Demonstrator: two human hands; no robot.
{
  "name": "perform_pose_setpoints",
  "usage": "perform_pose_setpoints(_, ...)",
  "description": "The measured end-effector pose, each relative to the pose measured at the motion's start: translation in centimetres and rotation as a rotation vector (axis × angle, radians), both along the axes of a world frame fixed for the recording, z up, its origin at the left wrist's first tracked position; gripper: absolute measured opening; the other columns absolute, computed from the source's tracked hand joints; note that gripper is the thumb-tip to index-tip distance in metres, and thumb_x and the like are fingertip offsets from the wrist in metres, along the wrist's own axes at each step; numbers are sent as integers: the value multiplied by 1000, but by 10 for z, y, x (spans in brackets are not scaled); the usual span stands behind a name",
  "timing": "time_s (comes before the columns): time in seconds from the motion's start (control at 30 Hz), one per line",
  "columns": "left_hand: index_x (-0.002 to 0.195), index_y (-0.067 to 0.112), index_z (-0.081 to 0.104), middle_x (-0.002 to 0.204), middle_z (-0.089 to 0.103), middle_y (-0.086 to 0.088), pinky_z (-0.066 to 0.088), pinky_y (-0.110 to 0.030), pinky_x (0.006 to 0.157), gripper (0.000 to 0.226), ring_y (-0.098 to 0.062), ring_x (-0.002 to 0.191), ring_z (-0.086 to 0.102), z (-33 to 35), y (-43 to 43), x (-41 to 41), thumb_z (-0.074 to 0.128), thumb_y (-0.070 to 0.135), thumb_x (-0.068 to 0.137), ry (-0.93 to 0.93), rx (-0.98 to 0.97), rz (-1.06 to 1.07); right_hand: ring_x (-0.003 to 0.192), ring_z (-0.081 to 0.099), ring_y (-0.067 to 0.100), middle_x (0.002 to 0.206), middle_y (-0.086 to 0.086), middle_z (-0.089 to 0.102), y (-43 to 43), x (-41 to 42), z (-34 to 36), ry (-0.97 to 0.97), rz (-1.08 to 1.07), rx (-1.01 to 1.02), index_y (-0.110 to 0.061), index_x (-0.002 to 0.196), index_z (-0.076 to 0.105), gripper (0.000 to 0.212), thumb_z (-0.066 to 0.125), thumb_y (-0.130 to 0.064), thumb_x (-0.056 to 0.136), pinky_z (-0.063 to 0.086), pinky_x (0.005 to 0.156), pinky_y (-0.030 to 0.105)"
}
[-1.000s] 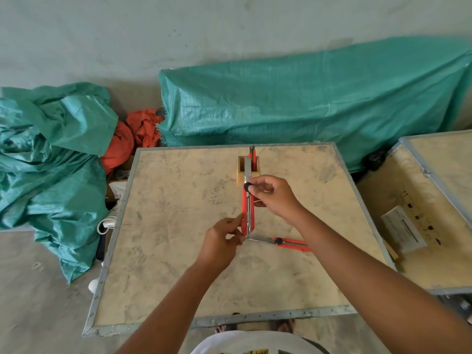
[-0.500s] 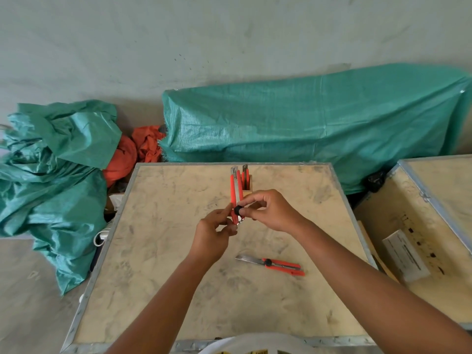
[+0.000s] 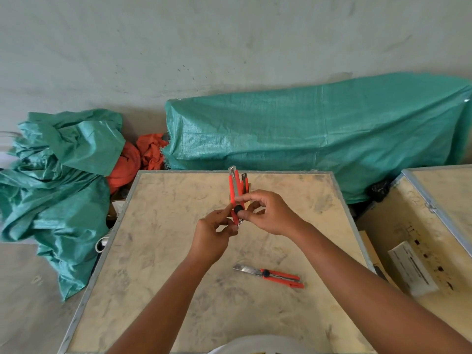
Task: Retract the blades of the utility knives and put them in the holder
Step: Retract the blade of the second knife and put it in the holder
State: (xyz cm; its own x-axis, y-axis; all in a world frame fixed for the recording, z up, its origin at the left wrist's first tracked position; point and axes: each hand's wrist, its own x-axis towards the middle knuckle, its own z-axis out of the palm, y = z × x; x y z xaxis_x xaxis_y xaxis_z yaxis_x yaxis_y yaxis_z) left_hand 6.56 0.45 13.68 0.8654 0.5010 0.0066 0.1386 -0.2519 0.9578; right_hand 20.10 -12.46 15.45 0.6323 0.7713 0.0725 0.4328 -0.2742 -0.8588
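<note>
Both the left hand [image 3: 213, 235] and right hand [image 3: 268, 213] pinch the upright knife [image 3: 236, 194], its long axis pointing away toward the holder [image 3: 248, 187] just behind.

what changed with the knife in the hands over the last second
The held knife went from blade out, with its black slider near the far end under the right hand, to blade drawn in, slider now near the end closer to the person. The left hand stayed on the near end. The second knife still lies on the table, blade out; the holder still has one knife in it.
</note>
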Motion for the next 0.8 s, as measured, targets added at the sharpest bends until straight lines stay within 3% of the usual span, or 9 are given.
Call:
perform_pose_setpoints(0.2,130,22,61,100,71,0,53,-12,80,58,-8,88,66,1,2,2,70,-9,81,-9,43,-15,81,71,9,101,-3,73,3,0,-4,-37,-84,37,-19,96,75,22,87,-20,77,59,69,22)
perform_pose_setpoints(0.37,128,24,60,96,71,7,53,-18,85,57,-6,86,66,-2,3,4,70,-8,82,-8,58,-9,82,71,7,108,-7,72,1,3,-9,-10,-26,36,-24,111,76,32,84,-18,81,58,73,19)
perform_pose_setpoints(0.57,129,24,61,98,72,5,53,-14,81,57,-9,88,67,-8,5,13,71,-7,81,-12,67,-28,80,72,8,100,-1,74,4,6,-17,-42,-125,67,-16,96,73,24,87,-21,77,59,69,20)
perform_pose_setpoints(0.8,129,21,62,102,72,7,50,-11,87,57,-8,90,66,-20,19,37,72,-7,80,12,108,-48,86,74,14,109,-2,75,14,33,-30,109,-177,129,-17,118,73,27,74,-18,91,65,80,36)
